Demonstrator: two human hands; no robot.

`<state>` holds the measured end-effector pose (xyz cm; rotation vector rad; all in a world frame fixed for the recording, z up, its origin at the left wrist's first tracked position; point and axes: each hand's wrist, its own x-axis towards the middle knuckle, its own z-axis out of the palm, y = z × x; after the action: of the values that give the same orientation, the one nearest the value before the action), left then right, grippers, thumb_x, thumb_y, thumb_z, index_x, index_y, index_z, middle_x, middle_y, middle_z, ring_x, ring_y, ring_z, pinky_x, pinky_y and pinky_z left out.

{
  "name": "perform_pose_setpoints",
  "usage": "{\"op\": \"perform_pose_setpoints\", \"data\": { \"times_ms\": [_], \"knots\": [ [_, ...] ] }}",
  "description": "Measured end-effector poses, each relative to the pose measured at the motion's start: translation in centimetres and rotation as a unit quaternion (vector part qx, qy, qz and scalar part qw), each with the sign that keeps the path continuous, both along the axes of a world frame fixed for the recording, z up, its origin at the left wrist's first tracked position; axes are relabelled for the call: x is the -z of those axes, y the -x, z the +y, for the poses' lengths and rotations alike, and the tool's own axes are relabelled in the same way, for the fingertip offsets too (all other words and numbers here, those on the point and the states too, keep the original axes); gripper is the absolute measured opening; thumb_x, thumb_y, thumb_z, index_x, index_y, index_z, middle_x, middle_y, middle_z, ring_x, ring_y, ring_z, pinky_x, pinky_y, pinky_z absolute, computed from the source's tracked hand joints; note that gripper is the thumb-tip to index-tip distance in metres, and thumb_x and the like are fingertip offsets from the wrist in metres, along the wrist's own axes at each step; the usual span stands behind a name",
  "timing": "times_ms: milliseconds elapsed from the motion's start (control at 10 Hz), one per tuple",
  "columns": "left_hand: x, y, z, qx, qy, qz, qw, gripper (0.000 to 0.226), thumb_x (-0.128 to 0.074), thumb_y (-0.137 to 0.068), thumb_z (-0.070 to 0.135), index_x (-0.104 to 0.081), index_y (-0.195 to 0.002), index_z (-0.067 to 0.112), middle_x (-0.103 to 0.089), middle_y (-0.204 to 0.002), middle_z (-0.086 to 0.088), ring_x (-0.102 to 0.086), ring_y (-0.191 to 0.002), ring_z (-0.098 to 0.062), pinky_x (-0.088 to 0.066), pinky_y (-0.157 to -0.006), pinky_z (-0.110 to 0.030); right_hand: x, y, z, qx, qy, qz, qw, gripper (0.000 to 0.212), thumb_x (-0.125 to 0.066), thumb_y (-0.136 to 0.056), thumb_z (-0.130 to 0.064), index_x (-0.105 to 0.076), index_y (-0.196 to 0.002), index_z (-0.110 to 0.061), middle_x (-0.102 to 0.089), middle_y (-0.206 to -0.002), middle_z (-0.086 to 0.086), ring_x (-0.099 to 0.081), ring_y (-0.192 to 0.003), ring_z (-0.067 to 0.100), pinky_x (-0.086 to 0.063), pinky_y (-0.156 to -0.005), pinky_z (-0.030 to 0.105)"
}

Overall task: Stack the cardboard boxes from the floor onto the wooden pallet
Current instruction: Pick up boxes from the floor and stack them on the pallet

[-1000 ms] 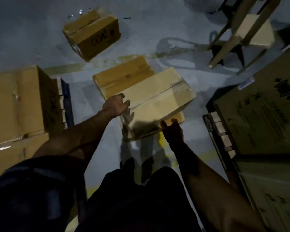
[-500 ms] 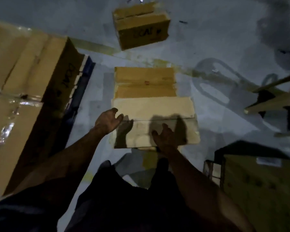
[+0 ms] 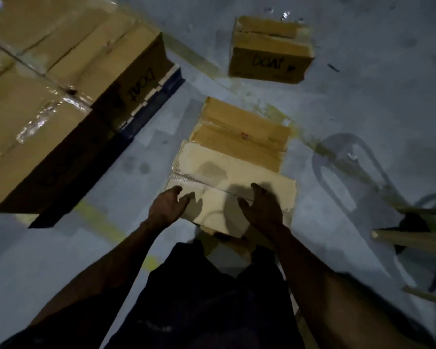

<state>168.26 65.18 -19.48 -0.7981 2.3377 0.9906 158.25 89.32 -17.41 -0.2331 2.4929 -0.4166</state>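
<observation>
Both hands, left hand point(image 3: 167, 207) and right hand point(image 3: 261, 210), hover spread and empty over the pale box point(image 3: 227, 182) on the floor point(image 3: 337, 102) beside the pallet point(image 3: 159, 96); its taped seam may buckle if gripped off-centre.

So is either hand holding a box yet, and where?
No grip yet. The left hand and right hand are spread over the near end of the pale box; contact cannot be told.
</observation>
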Motion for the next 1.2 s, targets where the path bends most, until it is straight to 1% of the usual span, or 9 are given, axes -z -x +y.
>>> {"op": "perform_pose_setpoints", "data": {
  "times_ms": [300,400,500,600,700,800,1000,1100,1200],
  "knots": [
    [4.8,-0.7,8.3,-0.318,-0.044,-0.063,0.945,0.043,-0.052,-0.103,0.036,-0.063,-0.122,-0.002,-0.062,-0.130,-0.025,-0.057,-0.121,-0.039,-0.044,-0.097,-0.039,3.9,11.1,1.5,-0.185,0.027,-0.024,0.982,0.073,-0.053,-0.097,-0.055,-0.031,-0.156,-0.016,-0.042,-0.153,0.012,-0.039,-0.141,0.032,-0.033,-0.113,0.044],
    [7.2,0.0,12.9,-0.531,-0.111,-0.055,0.838,0.038,-0.059,-0.101,0.033,-0.066,-0.105,-0.004,-0.063,-0.123,-0.028,-0.058,-0.117,-0.044,-0.048,-0.102,-0.051,6.7,15.3,2.1,-0.217,0.041,-0.034,0.975,0.074,-0.058,-0.095,-0.054,-0.036,-0.153,-0.014,-0.045,-0.151,0.013,-0.043,-0.138,0.032,-0.036,-0.111,0.041],
    [9.5,0.2,17.7,-0.690,-0.176,-0.031,0.701,0.032,-0.059,-0.101,0.038,-0.059,-0.078,0.015,-0.064,-0.104,-0.019,-0.062,-0.099,-0.036,-0.047,-0.105,-0.049,9.5,18.5,2.3,-0.243,0.043,-0.101,0.964,0.081,-0.060,-0.093,-0.056,-0.031,-0.155,-0.014,-0.039,-0.156,0.013,-0.038,-0.142,0.032,-0.035,-0.114,0.044],
    [9.1,2.9,21.7,-0.785,-0.279,-0.025,0.553,0.032,-0.047,-0.103,0.048,-0.050,-0.082,0.025,-0.052,-0.085,0.002,-0.050,-0.073,-0.013,-0.040,-0.093,-0.037,11.5,20.9,1.0,-0.271,0.030,-0.149,0.951,0.089,-0.062,-0.088,-0.062,-0.024,-0.157,-0.019,-0.035,-0.158,0.012,-0.037,-0.142,0.034,-0.037,-0.113,0.049],
    [11.4,4.4,23.4,-0.786,-0.322,0.005,0.528,0.038,-0.041,-0.103,0.054,-0.056,-0.099,0.019,-0.057,-0.099,-0.003,-0.055,-0.080,-0.017,-0.043,-0.086,-0.034,13.8,21.6,-0.8,-0.308,0.018,-0.154,0.939,0.097,-0.066,-0.083,-0.063,-0.020,-0.157,-0.021,-0.032,-0.160,0.011,-0.036,-0.143,0.034,-0.037,-0.113,0.049],
    [14.5,4.8,23.4,-0.786,-0.347,0.041,0.509,0.069,-0.051,-0.091,0.070,-0.055,-0.136,0.017,-0.058,-0.133,-0.011,-0.059,-0.122,-0.032,-0.045,-0.105,-0.043,16.5,21.7,-2.1,-0.334,0.010,-0.152,0.930,0.105,-0.070,-0.078,-0.066,-0.018,-0.158,-0.021,-0.032,-0.160,0.011,-0.035,-0.144,0.035,-0.037,-0.114,0.049],
    [23.1,2.5,23.0,-0.817,-0.296,0.054,0.491,0.124,-0.082,-0.024,0.087,-0.065,-0.132,0.027,-0.064,-0.135,-0.005,-0.061,-0.119,-0.035,-0.045,-0.105,-0.062,21.3,22.0,-3.0,-0.257,0.010,-0.203,0.945,0.113,-0.083,-0.069,-0.057,-0.017,-0.157,-0.029,-0.038,-0.156,0.009,-0.043,-0.137,0.034,-0.042,-0.108,0.053],
    [23.7,2.7,23.2,-0.828,-0.265,0.031,0.494,0.138,-0.085,-0.024,0.084,-0.051,-0.143,0.024,-0.059,-0.138,-0.008,-0.061,-0.113,-0.045,-0.048,-0.082,-0.074,22.0,22.2,-2.2,-0.218,0.017,-0.209,0.953,0.115,-0.082,-0.063,-0.066,-0.024,-0.155,-0.027,-0.052,-0.141,0.006,-0.054,-0.124,0.030,-0.050,-0.100,0.051],
    [22.8,3.1,23.1,-0.835,-0.246,0.038,0.491,0.135,-0.082,-0.033,0.086,-0.048,-0.145,0.018,-0.055,-0.141,-0.004,-0.058,-0.115,-0.048,-0.054,-0.062,-0.065,21.8,21.8,-1.9,-0.244,0.007,-0.171,0.955,0.119,-0.077,-0.061,-0.076,-0.024,-0.155,-0.024,-0.051,-0.142,0.009,-0.052,-0.126,0.032,-0.049,-0.101,0.050]
  ]
}}
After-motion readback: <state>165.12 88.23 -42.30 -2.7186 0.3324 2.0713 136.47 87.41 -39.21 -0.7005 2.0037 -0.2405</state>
